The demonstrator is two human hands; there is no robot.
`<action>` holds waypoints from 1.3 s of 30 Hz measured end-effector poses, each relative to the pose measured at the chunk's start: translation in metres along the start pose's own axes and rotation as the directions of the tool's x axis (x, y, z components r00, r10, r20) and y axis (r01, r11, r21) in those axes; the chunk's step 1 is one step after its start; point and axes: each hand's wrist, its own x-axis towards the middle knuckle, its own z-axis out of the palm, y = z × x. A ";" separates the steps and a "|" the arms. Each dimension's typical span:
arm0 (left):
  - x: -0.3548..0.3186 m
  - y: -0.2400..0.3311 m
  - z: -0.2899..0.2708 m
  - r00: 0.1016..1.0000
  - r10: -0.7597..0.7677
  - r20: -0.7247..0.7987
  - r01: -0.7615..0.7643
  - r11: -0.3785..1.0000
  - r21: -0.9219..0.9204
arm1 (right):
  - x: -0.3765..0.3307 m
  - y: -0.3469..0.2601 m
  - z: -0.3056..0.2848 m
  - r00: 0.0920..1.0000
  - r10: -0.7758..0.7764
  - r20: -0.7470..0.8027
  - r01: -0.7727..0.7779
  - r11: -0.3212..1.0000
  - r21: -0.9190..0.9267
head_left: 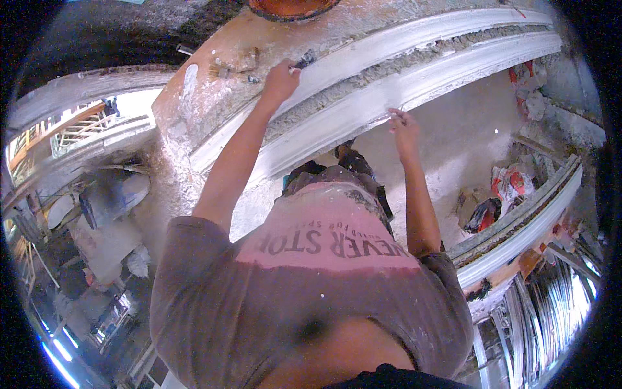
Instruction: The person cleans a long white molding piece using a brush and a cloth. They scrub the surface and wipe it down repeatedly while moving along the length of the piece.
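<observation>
My left hand [282,81] is closed over the far side of a long white plaster moulding [337,68]. A small tool with a dark grey end [304,59] pokes out from its fingers; its exact kind is hard to make out. My right hand [405,129] is at the moulding's near edge [350,126], fingers bent and pinched together; anything between them is too small to tell. Between the two smooth white bands of the moulding runs a rough grey strip [350,81].
An orange container [291,8] stands at the far edge of the brown work surface [220,45]. Small lumps and a brush-like piece [220,70] lie left. At right are crumpled bags [512,181] and another curved white moulding [525,243]. Clutter [103,227] fills the left.
</observation>
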 end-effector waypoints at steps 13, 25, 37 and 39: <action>0.040 0.009 0.037 0.980 0.194 -0.039 -0.193 0.981 0.018 | 0.011 0.013 -0.055 0.993 -0.083 -0.087 0.077 0.994 -0.074; -0.059 0.110 0.074 0.955 0.195 0.223 -0.010 0.775 -0.632 | -0.034 -0.069 0.073 0.970 0.012 0.245 -0.163 0.776 0.609; -0.252 -0.160 0.010 0.731 -0.122 -0.671 0.275 0.953 0.126 | -0.101 -0.101 0.303 0.344 -0.566 0.750 0.895 0.439 -0.079; -0.265 -0.175 0.001 0.723 -0.169 -0.670 0.353 0.924 0.148 | -0.127 -0.114 0.339 0.148 -0.573 0.806 0.980 0.193 -0.042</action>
